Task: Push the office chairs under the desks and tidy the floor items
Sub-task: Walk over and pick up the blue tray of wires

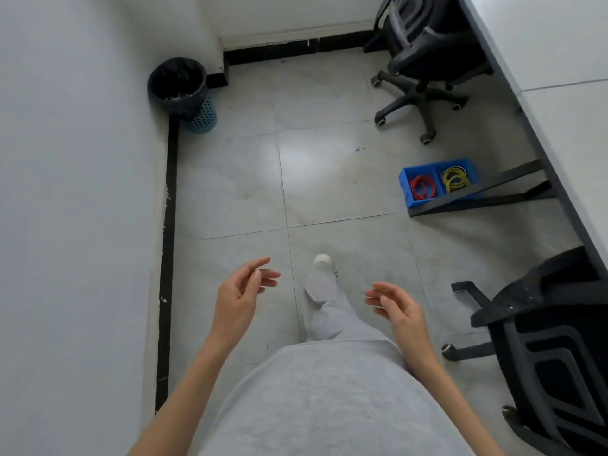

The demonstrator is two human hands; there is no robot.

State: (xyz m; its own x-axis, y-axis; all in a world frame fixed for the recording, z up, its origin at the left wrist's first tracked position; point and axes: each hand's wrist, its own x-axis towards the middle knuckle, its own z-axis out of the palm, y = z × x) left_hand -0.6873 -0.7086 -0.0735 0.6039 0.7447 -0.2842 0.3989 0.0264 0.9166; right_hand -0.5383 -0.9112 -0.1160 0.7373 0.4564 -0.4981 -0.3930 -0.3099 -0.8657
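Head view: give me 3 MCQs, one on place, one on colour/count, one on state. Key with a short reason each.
1. Where is the waste bin?
A. In the far left corner, by the wall
B. Under the desk
C. Beside the near chair

2. What colours are the cable coils in the blue tray?
A. Green and white
B. Red and yellow
C. All black

3. What are the hands doing?
A. Both grip a chair back
B. One carries the tray
C. Both open and empty

Key: A, the bin stands where the black skirting turns; B, one compartment holds red, the other yellow; C, left hand and right hand hold nothing, fingers loosely spread.
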